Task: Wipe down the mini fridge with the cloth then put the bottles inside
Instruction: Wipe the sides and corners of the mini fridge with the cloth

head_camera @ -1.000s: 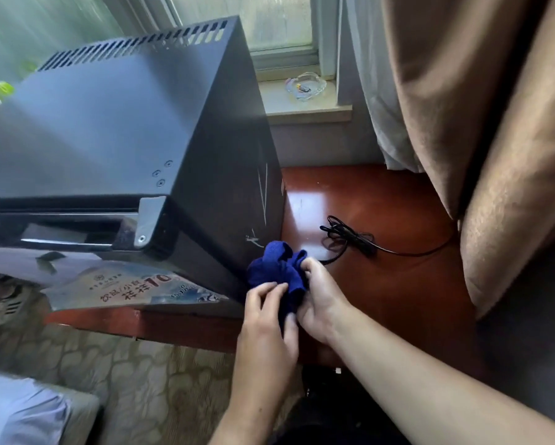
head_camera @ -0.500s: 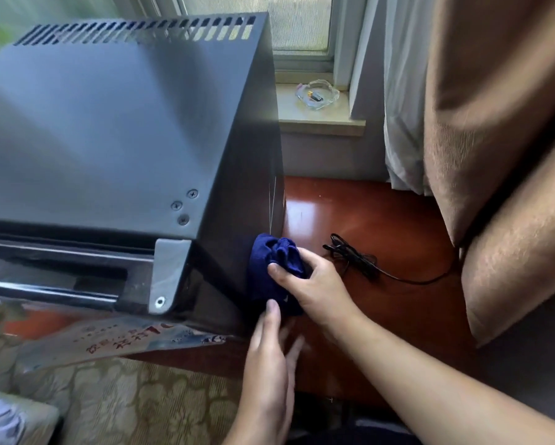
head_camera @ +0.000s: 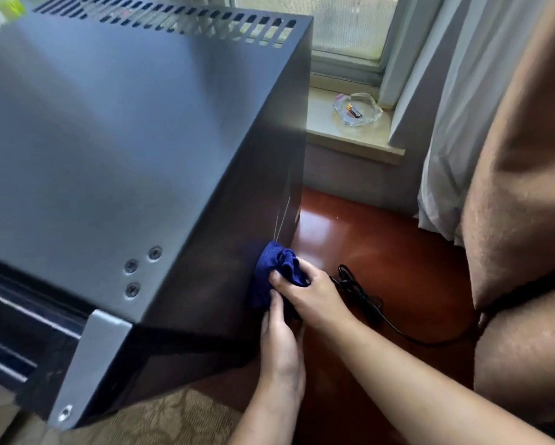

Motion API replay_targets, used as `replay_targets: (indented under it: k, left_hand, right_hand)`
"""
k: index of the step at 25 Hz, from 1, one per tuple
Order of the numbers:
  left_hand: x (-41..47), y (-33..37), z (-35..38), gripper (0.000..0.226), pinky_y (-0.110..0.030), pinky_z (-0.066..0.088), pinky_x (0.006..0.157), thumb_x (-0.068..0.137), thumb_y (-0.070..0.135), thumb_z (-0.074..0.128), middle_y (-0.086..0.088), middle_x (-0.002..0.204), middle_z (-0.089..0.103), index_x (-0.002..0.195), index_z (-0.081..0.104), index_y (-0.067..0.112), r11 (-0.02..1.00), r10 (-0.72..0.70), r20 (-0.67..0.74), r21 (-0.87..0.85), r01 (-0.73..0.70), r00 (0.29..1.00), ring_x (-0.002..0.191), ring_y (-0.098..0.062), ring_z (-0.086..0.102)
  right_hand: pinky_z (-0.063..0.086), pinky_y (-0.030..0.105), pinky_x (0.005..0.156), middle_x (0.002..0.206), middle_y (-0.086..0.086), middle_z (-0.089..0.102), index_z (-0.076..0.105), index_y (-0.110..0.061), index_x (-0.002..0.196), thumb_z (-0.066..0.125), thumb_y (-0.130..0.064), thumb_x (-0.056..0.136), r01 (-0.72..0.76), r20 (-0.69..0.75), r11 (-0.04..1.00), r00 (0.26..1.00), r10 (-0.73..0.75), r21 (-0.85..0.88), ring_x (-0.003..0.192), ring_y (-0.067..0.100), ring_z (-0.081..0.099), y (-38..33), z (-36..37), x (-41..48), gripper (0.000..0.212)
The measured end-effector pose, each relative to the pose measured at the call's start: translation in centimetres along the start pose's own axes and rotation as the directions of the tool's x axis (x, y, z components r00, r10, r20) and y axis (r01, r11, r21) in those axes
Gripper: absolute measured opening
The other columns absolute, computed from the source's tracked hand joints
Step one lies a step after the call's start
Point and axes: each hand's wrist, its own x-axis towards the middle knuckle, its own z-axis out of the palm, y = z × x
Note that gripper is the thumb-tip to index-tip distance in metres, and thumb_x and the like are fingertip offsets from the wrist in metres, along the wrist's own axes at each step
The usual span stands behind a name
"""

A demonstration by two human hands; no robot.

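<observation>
The right hand (head_camera: 314,297) was clamped round the blue cloth (head_camera: 277,271), fingers curled tight over the bunched fabric, thumb on the near side, pressing it flat against the right side panel of the mini fridge (head_camera: 141,149). The cloth sat low on that panel, just ahead of the knuckles and nearer the back corner than the front. The left hand (head_camera: 281,345) came up from below, fingers straight and together, loosely open, fingertips touching the lower edge of the cloth beside the right thumb; it gripped nothing firmly that could be seen.

The cloth was a crumpled wad with no clear long axis, its folds bulging toward the fridge wall. The fridge itself ran long from its front, at lower left with a silver hinge bracket (head_camera: 90,364), back to a row of vent slots near the window (head_camera: 350,24).

It stood on a glossy reddish-brown wooden top (head_camera: 382,239), where a black cable (head_camera: 375,313) lay coiled just beyond the right wrist. A glass ashtray (head_camera: 358,109) rested on the pale windowsill; white and brown curtains (head_camera: 510,155) hung on the right. Patterned beige flooring showed below.
</observation>
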Motion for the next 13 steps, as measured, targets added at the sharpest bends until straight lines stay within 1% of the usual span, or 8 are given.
replay_targets:
  k: [1, 2, 4, 5, 7, 9, 11, 13]
  left_hand:
    - [0.6, 0.0, 0.8, 0.039, -0.035, 0.055, 0.088, 0.106, 0.037, 0.046, -0.003, 0.136, 0.069, 0.137, 0.064, 0.022, 1.0, 0.008, -0.005, -0.008, -0.008, 1.0, 0.124, -0.019, 0.065]
    - [1.3, 0.0, 1.8, 0.04, -0.034, 0.055, 0.087, 0.106, 0.037, 0.046, -0.004, 0.135, 0.07, 0.137, 0.064, 0.021, 1.0, 0.017, 0.007, -0.017, -0.017, 1.0, 0.124, -0.019, 0.066]
    - [2.4, 0.6, 4.8, 0.04, -0.033, 0.056, 0.086, 0.106, 0.036, 0.044, -0.005, 0.132, 0.072, 0.138, 0.063, 0.02, 0.998, 0.043, 0.053, -0.047, -0.04, 0.998, 0.119, -0.017, 0.069]
    - [3.0, 1.1, 6.6, 0.041, -0.031, 0.058, 0.084, 0.107, 0.036, 0.044, -0.005, 0.129, 0.073, 0.138, 0.063, 0.018, 0.996, 0.06, 0.082, -0.064, -0.055, 0.995, 0.114, -0.016, 0.072]
    - [4.7, 2.2, 11.0, 0.042, -0.028, 0.061, 0.08, 0.107, 0.035, 0.044, -0.009, 0.123, 0.075, 0.136, 0.064, 0.011, 0.991, 0.106, 0.161, -0.098, -0.091, 0.981, 0.104, -0.015, 0.075]
    - [6.4, 3.5, 15.4, 0.045, -0.032, 0.061, 0.091, 0.106, 0.035, 0.047, -0.014, 0.125, 0.074, 0.134, 0.064, 0.005, 0.986, 0.152, 0.186, -0.098, -0.136, 0.971, 0.107, -0.02, 0.074]
    - [8.0, 4.3, 17.9, 0.051, -0.039, 0.053, 0.107, 0.1, 0.042, 0.054, -0.015, 0.129, 0.072, 0.134, 0.064, 0.005, 0.981, 0.192, 0.215, -0.067, -0.182, 0.957, 0.12, -0.026, 0.069]
    - [9.3, 3.9, 18.1, 0.062, -0.042, 0.05, 0.11, 0.089, 0.048, 0.06, -0.014, 0.132, 0.071, 0.136, 0.064, 0.008, 0.979, 0.206, 0.233, -0.042, -0.202, 0.95, 0.124, -0.027, 0.067]
  right_hand:
    - [0.054, 0.017, 0.077, 0.086, -0.009, 0.077, 0.075, -0.022, 0.097, 0.078, -0.013, 0.089, 0.015, -0.016, 1.0, 1.0, -0.015, -0.001, 0.078, -0.003, 0.069, -0.2, -0.4, 0.9, 0.012]
    - [0.057, 0.023, 0.081, 0.091, -0.006, 0.079, 0.077, -0.02, 0.099, 0.08, -0.02, 0.085, 0.045, -0.045, 0.999, 0.998, -0.046, -0.007, 0.084, 0.003, 0.073, -0.4, -0.8, 2.0, 0.014]
    - [0.06, 0.036, 0.09, 0.102, 0.002, 0.08, 0.077, -0.015, 0.108, 0.08, -0.036, 0.077, 0.109, -0.088, 0.993, 0.99, -0.113, -0.041, 0.097, 0.018, 0.077, -1.6, -1.8, 4.6, 0.037]
    - [0.06, 0.037, 0.092, 0.105, 0.003, 0.08, 0.077, -0.014, 0.11, 0.08, -0.036, 0.077, 0.134, -0.113, 0.991, 0.984, -0.137, -0.031, 0.099, 0.019, 0.076, -2.6, -2.4, 6.0, 0.04]
    - [0.058, 0.034, 0.093, 0.105, 0.0, 0.079, 0.075, -0.016, 0.111, 0.08, -0.028, 0.082, 0.194, -0.157, 0.981, 0.969, -0.188, 0.023, 0.098, 0.012, 0.074, -5.3, -3.8, 9.1, 0.032]
    - [0.058, 0.037, 0.095, 0.104, -0.004, 0.079, 0.074, -0.02, 0.112, 0.078, -0.036, 0.082, 0.244, -0.209, 0.97, 0.949, -0.236, 0.016, 0.1, 0.011, 0.074, -7.7, -5.4, 12.5, 0.035]
    - [0.057, 0.044, 0.097, 0.102, -0.007, 0.078, 0.072, -0.025, 0.111, 0.073, -0.047, 0.08, 0.267, -0.217, 0.961, 0.936, -0.276, -0.069, 0.101, 0.014, 0.074, -9.3, -6.6, 14.8, 0.038]
    - [0.055, 0.047, 0.098, 0.102, -0.007, 0.078, 0.07, -0.027, 0.113, 0.071, -0.05, 0.081, 0.256, -0.176, 0.959, 0.945, -0.275, -0.124, 0.102, 0.015, 0.073, -8.7, -7.2, 15.8, 0.039]
